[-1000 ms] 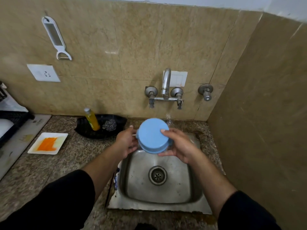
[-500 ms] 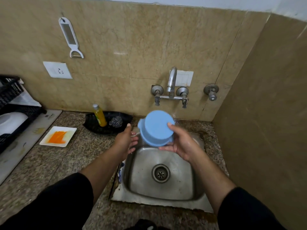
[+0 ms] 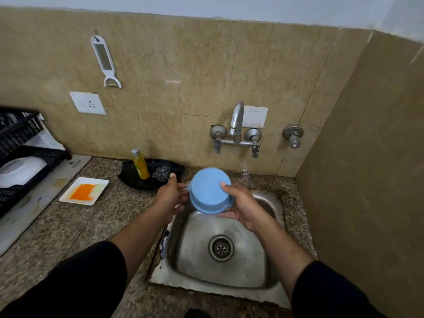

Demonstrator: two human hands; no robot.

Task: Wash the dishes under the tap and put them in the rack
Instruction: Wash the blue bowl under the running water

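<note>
A light blue bowl (image 3: 210, 189) is held bottom-up over the back left of the steel sink (image 3: 229, 267). My right hand (image 3: 241, 207) grips its right side and underside. My left hand (image 3: 171, 197) is at the bowl's left rim, fingers spread, touching it at most lightly. The tap (image 3: 237, 120) is on the wall behind, and a thin trickle of water falls to the right of the bowl. The black dish rack (image 3: 25, 157) stands at the far left with a white dish (image 3: 20, 171) in it.
A white square plate (image 3: 97, 185) with orange residue lies on the granite counter. A black tray (image 3: 133, 177) holds a yellow soap bottle (image 3: 140, 165) and a steel scrubber (image 3: 161, 173). A side wall rises close on the right.
The view has swung left, so more of the rack shows. The bowl has stayed over the sink in my right hand, and my left hand has opened beside it.
</note>
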